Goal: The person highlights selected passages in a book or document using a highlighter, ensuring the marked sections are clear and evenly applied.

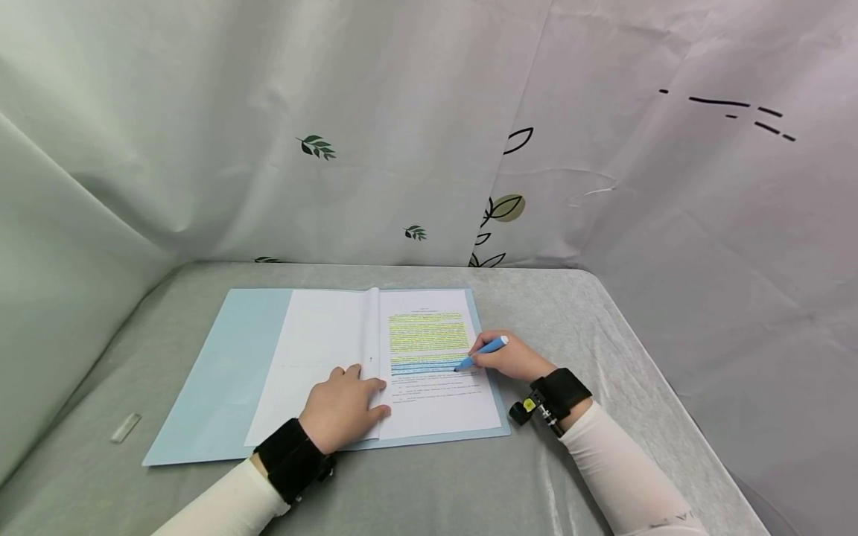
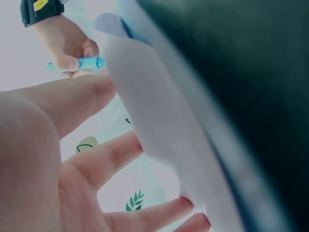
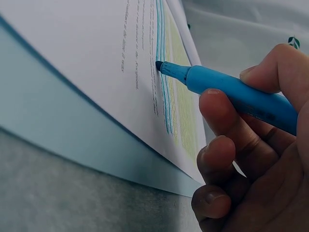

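A blue highlighter (image 1: pixel 491 353) is pinched between the thumb and fingers of my right hand (image 1: pixel 515 356). Its dark chisel tip (image 3: pixel 159 65) is at the printed right-hand page (image 1: pixel 439 417), by the blue-marked lines (image 1: pixel 429 368). Above those, a block of text carries yellow highlighting (image 1: pixel 427 332). My left hand (image 1: pixel 340 408) rests with spread fingers on the papers near the fold, its thumb reaching the printed page. In the left wrist view, the fingertips touch the sheets. The pages lie open in a light blue folder (image 1: pixel 221 372).
A small clear strip (image 1: pixel 125 428), perhaps plastic, lies on the grey tablecloth (image 1: pixel 415 491) at the left. Pale curtains (image 1: pixel 402 112) with leaf prints hang behind and on both sides. The table's right edge (image 1: pixel 670 387) slants toward the front.
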{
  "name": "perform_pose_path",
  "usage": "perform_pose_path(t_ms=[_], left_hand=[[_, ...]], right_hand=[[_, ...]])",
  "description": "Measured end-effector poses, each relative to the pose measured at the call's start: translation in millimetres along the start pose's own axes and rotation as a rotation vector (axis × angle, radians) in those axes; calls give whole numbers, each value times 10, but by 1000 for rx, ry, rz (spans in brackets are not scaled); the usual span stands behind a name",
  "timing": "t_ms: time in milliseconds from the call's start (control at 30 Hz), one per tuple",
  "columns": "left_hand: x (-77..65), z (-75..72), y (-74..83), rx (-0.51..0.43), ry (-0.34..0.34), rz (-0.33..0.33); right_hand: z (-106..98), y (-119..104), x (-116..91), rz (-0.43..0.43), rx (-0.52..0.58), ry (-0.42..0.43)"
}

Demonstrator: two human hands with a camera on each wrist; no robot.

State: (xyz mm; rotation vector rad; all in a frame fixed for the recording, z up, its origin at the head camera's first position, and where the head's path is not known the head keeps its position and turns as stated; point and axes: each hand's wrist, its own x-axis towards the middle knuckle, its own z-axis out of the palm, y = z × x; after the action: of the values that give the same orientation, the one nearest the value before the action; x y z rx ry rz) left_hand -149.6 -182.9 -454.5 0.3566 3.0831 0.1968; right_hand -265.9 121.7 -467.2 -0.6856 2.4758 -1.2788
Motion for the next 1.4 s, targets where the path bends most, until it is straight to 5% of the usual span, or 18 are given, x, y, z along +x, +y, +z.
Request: perform_pose_path(t_ms=[967,1400], left_hand=[[-28,-39,24,-7,-9,-4],[-30,-7,9,-15,-5,-4]], right_hand=[[-66,20,-53,20,-9,-9],[-70,-192,-104,29,32,39]])
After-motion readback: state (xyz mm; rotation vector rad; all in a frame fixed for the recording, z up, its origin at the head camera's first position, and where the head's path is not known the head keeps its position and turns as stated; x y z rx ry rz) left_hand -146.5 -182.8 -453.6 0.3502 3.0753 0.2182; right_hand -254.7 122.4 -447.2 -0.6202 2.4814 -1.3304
